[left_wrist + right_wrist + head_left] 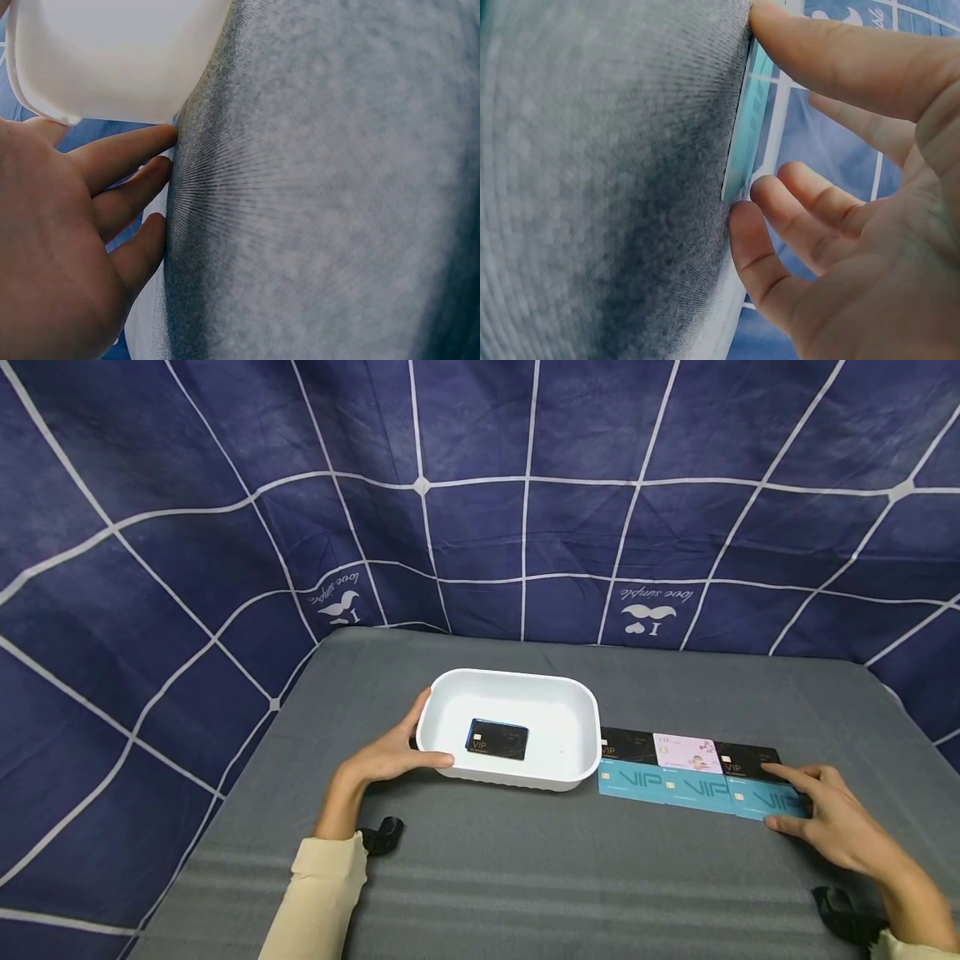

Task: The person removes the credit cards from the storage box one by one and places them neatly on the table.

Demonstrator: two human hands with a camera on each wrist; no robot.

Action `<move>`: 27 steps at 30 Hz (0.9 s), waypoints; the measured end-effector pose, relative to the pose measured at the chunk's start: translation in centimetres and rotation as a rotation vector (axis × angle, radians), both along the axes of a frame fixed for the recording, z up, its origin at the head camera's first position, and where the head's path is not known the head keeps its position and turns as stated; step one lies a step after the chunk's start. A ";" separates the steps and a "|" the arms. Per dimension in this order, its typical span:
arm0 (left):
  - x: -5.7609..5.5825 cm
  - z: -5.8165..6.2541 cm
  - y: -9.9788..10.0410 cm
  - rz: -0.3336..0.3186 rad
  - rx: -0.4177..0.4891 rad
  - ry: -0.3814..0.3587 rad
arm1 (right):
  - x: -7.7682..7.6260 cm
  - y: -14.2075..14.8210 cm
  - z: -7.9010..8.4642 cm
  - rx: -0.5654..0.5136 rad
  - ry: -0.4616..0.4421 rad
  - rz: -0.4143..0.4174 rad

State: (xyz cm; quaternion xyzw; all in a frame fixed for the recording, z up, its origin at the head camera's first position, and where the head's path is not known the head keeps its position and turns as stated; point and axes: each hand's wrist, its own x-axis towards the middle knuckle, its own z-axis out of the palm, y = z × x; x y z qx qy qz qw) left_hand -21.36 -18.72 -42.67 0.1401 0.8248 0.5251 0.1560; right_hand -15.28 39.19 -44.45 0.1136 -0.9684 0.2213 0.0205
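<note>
My left hand holds the left end of a white plastic tray, thumb along the near wall and fingers at the left wall. Inside the tray lies a black VIP card, with a blue edge showing beneath it. To the tray's right, cards lie flat in two rows. The back row has a black card, a pink card and another black card; three blue VIP cards form the front row. My right hand touches the right end of the rows, index fingertip on the black card, thumb by the blue card.
Grey cloth covers the table, with faint creases near the front. Behind and at the left hangs a dark blue curtain with white grid lines. Black bands sit at the left wrist and the right wrist.
</note>
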 end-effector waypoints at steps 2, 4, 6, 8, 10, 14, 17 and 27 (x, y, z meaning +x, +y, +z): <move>0.0 0.0 0.0 0.006 -0.009 -0.002 | 0.0 0.0 0.1 0.001 -0.014 0.003; 0.0 0.0 0.0 0.008 -0.012 -0.002 | 0.0 0.0 0.2 0.004 -0.019 0.004; 0.0 -0.1 0.0 0.011 -0.018 -0.001 | -0.1 0.0 0.2 -0.003 -0.030 0.010; -0.1 -0.1 0.0 0.013 -0.016 0.000 | -0.2 0.0 0.3 -0.008 -0.032 0.014; -0.1 -0.1 0.0 0.013 -0.014 0.003 | -0.2 -0.1 0.3 -0.011 -0.038 0.016; -0.1 -0.1 0.0 0.009 -0.012 0.007 | -0.1 -0.2 0.3 -0.020 -0.030 0.018; -0.1 -0.1 -0.1 0.005 -0.009 0.005 | 0.0 -0.3 0.3 -0.019 -0.016 0.014; -0.2 -0.1 0.0 0.000 -0.009 -0.002 | 0.0 -0.1 0.4 -0.015 -0.025 0.004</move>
